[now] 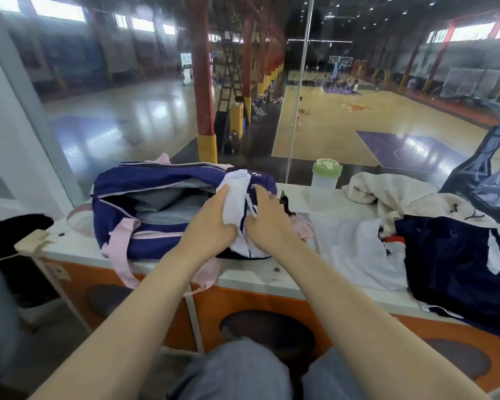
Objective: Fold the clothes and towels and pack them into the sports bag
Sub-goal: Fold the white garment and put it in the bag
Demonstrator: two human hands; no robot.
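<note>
A navy sports bag [145,180] with pink straps lies unzipped on the white counter [272,277], its grey lining showing. Over its right end I hold a folded white garment [237,194] with a dark stripe. My left hand [211,217] grips its left side, thumb on top. My right hand [267,217] holds its right edge, fingers curled over the cloth. A white shirt [355,252] lies flat to the right. A navy garment [456,261] with white stripes lies further right. A cream towel [393,194] is bunched behind them.
A clear bottle [325,177] with a green lid stands behind the shirt, by the glass wall. A black chair back [9,232] is at the left. Orange cabinet fronts [260,313] lie below the counter, my knees in front of them.
</note>
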